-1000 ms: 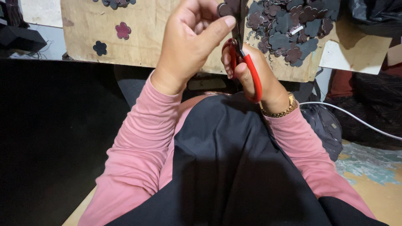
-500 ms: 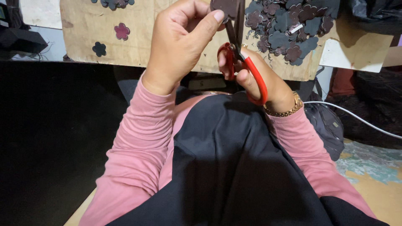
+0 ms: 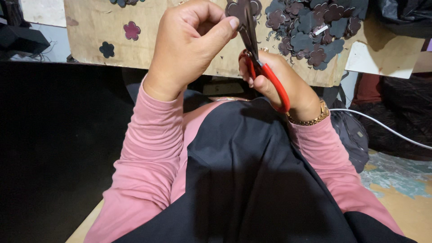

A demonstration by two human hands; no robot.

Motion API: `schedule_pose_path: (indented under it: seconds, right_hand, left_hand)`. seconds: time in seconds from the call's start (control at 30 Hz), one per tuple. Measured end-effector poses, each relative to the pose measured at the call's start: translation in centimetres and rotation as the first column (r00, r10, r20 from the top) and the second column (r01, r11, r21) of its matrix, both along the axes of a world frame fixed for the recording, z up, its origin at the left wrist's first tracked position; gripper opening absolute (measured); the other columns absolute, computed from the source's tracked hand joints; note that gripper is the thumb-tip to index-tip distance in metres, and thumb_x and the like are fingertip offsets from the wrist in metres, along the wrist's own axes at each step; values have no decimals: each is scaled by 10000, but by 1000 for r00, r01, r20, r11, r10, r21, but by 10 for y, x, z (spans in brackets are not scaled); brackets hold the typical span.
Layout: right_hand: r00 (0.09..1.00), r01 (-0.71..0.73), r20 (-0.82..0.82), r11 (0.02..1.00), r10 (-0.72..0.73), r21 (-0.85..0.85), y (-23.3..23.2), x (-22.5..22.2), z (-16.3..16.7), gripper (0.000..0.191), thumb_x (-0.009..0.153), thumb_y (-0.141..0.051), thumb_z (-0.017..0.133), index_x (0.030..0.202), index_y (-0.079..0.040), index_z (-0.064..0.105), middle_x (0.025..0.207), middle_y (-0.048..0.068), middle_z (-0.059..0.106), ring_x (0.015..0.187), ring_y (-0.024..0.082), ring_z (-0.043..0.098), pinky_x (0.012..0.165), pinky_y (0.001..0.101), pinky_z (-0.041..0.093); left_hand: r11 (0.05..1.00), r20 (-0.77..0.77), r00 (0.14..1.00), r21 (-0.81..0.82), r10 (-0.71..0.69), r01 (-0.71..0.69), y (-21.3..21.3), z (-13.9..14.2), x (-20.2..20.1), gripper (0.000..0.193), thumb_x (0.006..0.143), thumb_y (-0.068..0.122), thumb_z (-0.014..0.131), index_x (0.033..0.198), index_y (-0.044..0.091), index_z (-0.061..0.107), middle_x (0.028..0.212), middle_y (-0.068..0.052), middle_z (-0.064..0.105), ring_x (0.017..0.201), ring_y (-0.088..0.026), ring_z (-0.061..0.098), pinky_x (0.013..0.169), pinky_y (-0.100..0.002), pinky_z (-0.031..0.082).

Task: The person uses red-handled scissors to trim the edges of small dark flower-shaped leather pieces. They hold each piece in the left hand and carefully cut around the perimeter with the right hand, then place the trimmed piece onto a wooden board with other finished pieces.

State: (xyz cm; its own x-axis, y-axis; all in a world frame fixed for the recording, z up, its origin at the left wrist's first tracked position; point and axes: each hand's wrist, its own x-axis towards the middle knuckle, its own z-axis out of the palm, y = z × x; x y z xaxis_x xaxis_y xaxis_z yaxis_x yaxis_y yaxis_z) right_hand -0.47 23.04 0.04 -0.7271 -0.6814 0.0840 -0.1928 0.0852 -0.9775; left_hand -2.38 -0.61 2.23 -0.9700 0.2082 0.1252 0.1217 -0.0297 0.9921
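My left hand [image 3: 191, 42] pinches a small dark flower-shaped cutout [image 3: 237, 9] between thumb and forefinger, held up over my lap. My right hand [image 3: 281, 81] grips red-handled scissors [image 3: 265, 74], whose dark blades point up and meet the cutout's edge. A gold bracelet [image 3: 310, 119] circles my right wrist. Both arms wear pink sleeves above black cloth [image 3: 252, 180] draped over my lap.
A wooden board [image 3: 103, 22] lies ahead, with a heap of several dark flower cutouts [image 3: 310, 27] at its right and single flowers [image 3: 132, 30] at its left. A white cable [image 3: 382, 128] runs along the floor at right. Black bags sit at the far right.
Both hands have shifted slightly left and lower in view, still holding the cutout against the scissor blades. The scissors have tilted a little more upright.
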Motion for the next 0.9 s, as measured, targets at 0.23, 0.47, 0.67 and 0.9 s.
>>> schedule_pose_path:
  seconds: [0.23, 0.47, 0.67, 0.9]
  right_hand:
    - [997, -3, 79, 1000, 6, -26, -1, 1, -3, 811, 963, -833, 451, 1055, -33, 550, 909, 12, 547, 799, 90, 529, 739, 229, 458]
    - [992, 1, 129, 998, 6, -56, -1, 2, -2, 848, 940, -843, 470, 1088, -11, 552, 904, 17, 552, 794, 91, 530, 721, 230, 459]
    - [999, -10, 32, 1000, 10, -25, 0, 1, 1, 793, 992, -796, 459, 1105, -16, 542, 913, 18, 547, 809, 110, 532, 748, 248, 468]
    - [1000, -21, 1, 1000, 21, 18, 1, -1, 0, 799, 968, -812, 480, 1085, -24, 552, 902, 10, 551, 830, 122, 537, 755, 263, 467]
  left_hand:
    - [988, 41, 995, 126, -91, 85, -2, 1, -1, 122, 1082, 94, 694, 1039, -19, 713, 967, -23, 728, 890, -53, 649, 816, -217, 531]
    - [982, 95, 989, 161, -115, 99, -2, 3, 0, 121, 1071, 105, 691, 1059, -10, 726, 972, -23, 728, 876, -60, 625, 800, -215, 509]
    - [984, 51, 994, 154, -101, 92, 0, 2, 1, 109, 1086, 85, 698, 1053, -17, 719, 973, -17, 727, 894, -53, 648, 812, -212, 529]
    - [999, 11, 999, -28, -31, 31, -2, 6, 3, 128, 1056, 98, 745, 987, -7, 719, 825, 48, 632, 734, -9, 524, 632, -191, 413]
